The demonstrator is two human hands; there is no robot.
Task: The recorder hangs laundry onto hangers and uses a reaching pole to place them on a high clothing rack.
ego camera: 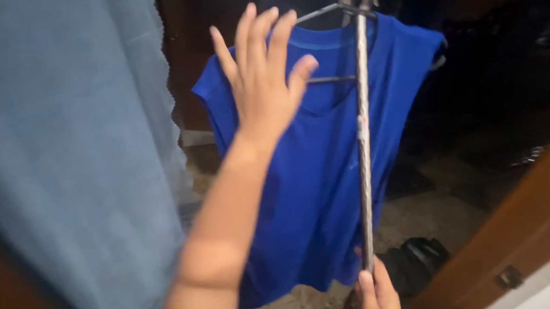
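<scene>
The blue shirt (315, 176) hangs on a dark hanger (334, 12), lifted high on a thin metal pole (364, 134). The left hand (264, 77) (fingers spread wide) reaches toward the shirt's shoulder; contact is unclear. The right hand (377, 301) grips the pole's lower end.

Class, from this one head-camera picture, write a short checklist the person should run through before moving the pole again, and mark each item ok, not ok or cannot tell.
1. Right hand grips the pole at its lower end: ok.
2. Pole tip meets the hanger at the top: ok; whether it is truly hooked: cannot tell.
3. Blue shirt sits on the hanger at both shoulders: ok.
4. Left hand steadies the shirt: not ok; it is open, fingers spread, in front of the shirt; contact cannot tell.
5. Grey-blue cloth hangs clear of the shirt: cannot tell.
</scene>
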